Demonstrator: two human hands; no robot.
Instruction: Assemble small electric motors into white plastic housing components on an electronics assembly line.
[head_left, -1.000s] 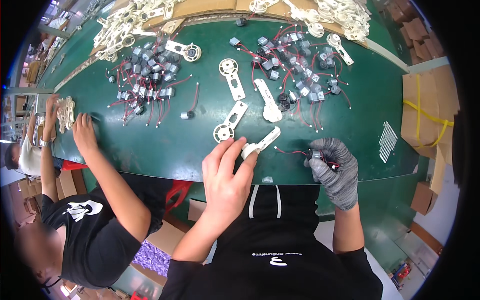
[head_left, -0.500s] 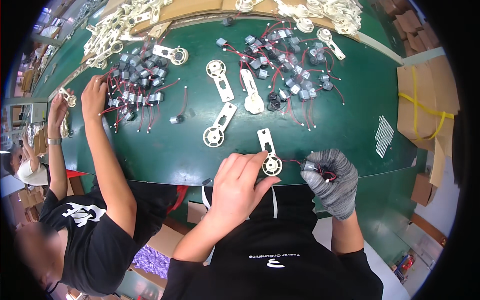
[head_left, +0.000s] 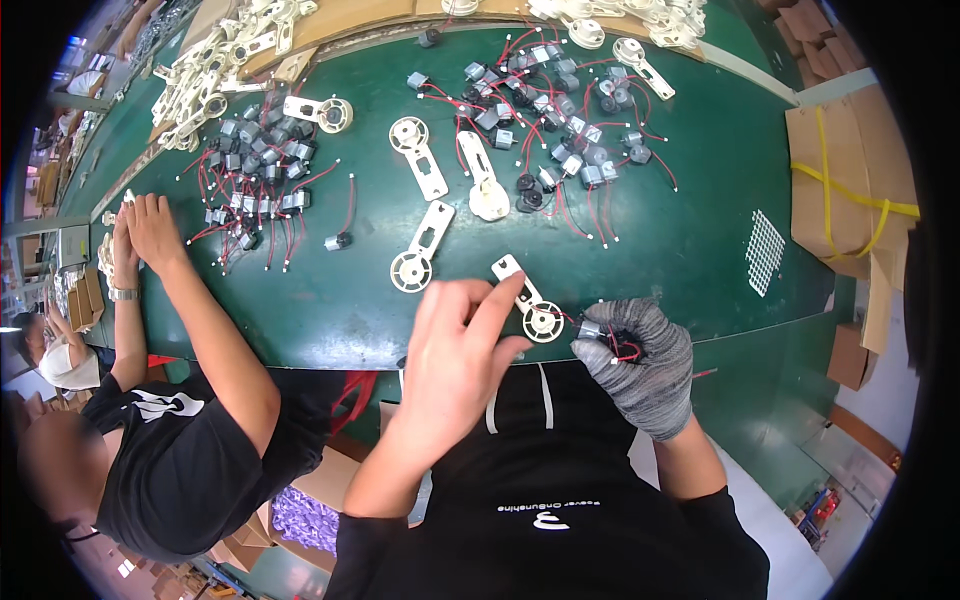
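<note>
My left hand [head_left: 455, 350] is bare. Its index finger reaches onto the upper end of a white plastic arm [head_left: 541, 320] with a spoked round end, lying near the table's front edge. The thumb stands apart from that finger, and nothing is gripped between them. In a grey knit glove, my right hand [head_left: 645, 365] is closed on a small silver motor [head_left: 590, 330], whose red and black wires curl over the glove. The motor is just right of the arm's round end; whether a wire joins the two, I cannot tell.
More white plastic arms [head_left: 418, 250] lie ahead, between two heaps of wired motors [head_left: 255, 150]. A white grid piece [head_left: 766, 252] and a cardboard box [head_left: 835, 180] are at the right. At the left, a co-worker's hands [head_left: 150, 230] work over the table.
The white arm has turned, its narrow end swinging left, with my left index finger on it. My right hand still holds the motor. The co-worker's hands have come together.
</note>
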